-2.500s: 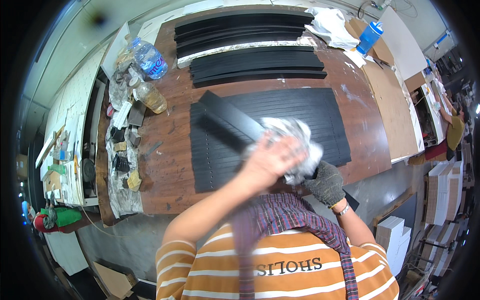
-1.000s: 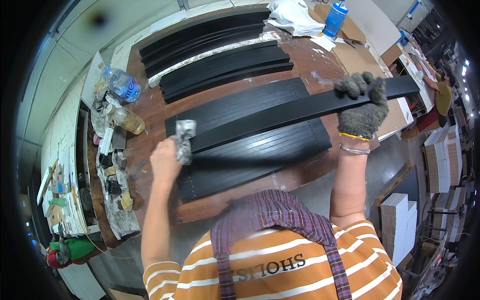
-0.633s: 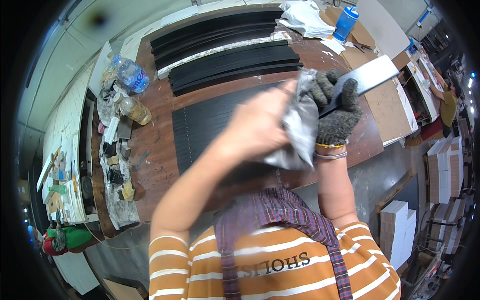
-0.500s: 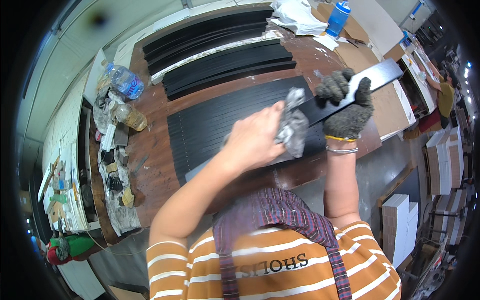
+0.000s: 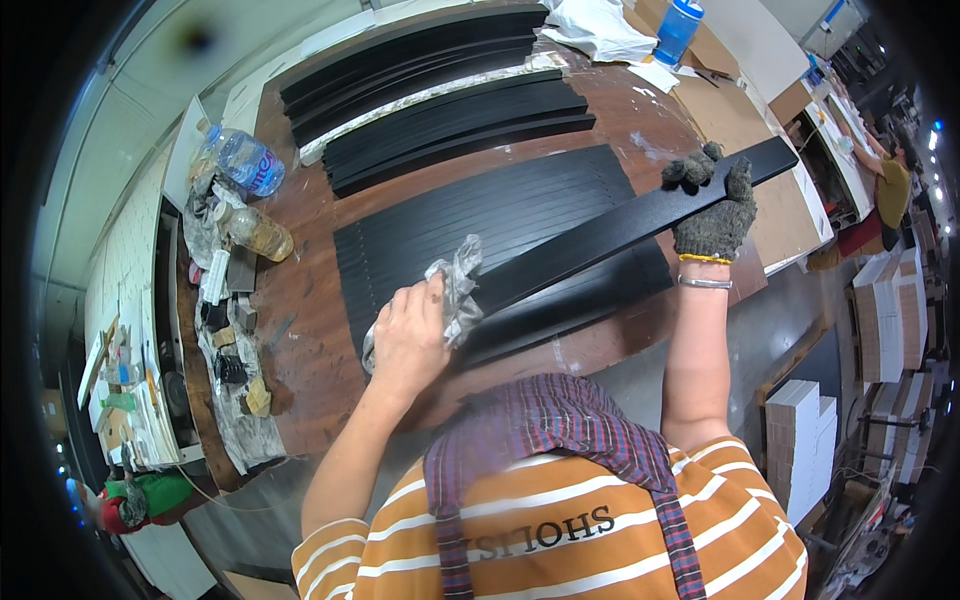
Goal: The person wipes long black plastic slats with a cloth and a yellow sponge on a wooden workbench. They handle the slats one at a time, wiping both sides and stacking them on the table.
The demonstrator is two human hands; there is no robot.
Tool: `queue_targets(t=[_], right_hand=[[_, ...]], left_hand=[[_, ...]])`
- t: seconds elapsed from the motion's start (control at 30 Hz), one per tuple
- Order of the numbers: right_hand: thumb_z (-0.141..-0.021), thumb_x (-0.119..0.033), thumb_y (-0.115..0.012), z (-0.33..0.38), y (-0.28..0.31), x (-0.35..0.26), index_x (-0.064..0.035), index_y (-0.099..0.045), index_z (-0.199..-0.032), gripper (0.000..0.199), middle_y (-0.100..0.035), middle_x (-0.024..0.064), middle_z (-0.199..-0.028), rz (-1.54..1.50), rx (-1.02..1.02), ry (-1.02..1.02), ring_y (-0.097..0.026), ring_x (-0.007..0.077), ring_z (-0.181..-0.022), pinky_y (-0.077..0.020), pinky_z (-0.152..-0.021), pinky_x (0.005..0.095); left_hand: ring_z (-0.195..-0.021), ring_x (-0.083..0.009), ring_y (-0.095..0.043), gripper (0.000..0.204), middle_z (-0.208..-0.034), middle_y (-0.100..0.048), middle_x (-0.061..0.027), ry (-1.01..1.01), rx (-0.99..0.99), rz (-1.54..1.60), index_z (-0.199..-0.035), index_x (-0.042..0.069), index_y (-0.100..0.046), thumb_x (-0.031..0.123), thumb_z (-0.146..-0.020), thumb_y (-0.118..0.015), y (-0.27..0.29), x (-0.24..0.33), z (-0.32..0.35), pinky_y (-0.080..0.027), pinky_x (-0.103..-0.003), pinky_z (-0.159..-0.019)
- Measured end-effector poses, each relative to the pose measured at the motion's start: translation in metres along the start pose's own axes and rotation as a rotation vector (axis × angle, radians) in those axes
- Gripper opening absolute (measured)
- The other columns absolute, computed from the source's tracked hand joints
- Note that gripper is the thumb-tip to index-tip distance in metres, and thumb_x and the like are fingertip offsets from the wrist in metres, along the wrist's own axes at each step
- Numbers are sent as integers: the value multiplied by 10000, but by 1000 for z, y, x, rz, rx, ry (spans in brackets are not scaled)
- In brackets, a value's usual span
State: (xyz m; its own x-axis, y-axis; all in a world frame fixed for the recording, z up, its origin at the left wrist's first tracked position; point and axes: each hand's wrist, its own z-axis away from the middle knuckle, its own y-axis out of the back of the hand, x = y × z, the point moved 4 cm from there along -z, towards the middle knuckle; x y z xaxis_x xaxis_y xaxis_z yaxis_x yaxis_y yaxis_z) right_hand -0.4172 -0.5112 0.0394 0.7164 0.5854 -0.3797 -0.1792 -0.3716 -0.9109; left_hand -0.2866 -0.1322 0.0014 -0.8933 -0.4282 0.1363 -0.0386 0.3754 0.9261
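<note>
Black slat [image 5: 600, 235] in curled right hand [image 5: 714, 226]; left hand [image 5: 410, 328] clutches rag [image 5: 463, 290].

Grey floor [image 5: 742, 335] borders a brown worktable [image 5: 310, 330], pale wall [image 5: 150, 110] leftward, small lights [image 5: 937, 127] rightward.

Near end of the black strip [image 5: 640, 219]: hidden under the rag [image 5: 463, 290]. Rag partly covered by the left hand [image 5: 410, 335]; that thumb not visible. Gloved right hand [image 5: 715, 215] masks a short length of the strip. Strip conceals part of the flat-laid slats [image 5: 470, 220]. White plastic bag [image 5: 600, 32] cut by upper edge; striped shirt [image 5: 580, 570] by lower edge. Plaid apron [image 5: 480, 450]: left portion hazy. Co-worker at right [image 5: 893, 190]: handwork too small to resolve.
</note>
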Motion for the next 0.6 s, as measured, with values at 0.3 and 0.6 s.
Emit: queue_targets(t=[0.3,0.6], right_hand=[[-1011,-484,-568,4,-10,78,-47,-608,-1074,443,-604,107,-817,104,431,-48,-587,298,-751,-524,-821,539],[-1012,-453,-575,4,-33,84,-35,-601,-1186,454,-567,68,-780,169,175,-112,-562,246,-714,-497,-781,489]], left_hand=[[-930,-294,-620,655,-1046,-617,-131,109,54,-9,-1330,-6,-558,45,-697,-718,-14,11,-20,-534,-394,-763],[-876,-319,-670,621,-952,-634,-141,181,13,84,-1281,-1,-588,122,-709,-798,-25,-24,29,-564,-417,-721]])
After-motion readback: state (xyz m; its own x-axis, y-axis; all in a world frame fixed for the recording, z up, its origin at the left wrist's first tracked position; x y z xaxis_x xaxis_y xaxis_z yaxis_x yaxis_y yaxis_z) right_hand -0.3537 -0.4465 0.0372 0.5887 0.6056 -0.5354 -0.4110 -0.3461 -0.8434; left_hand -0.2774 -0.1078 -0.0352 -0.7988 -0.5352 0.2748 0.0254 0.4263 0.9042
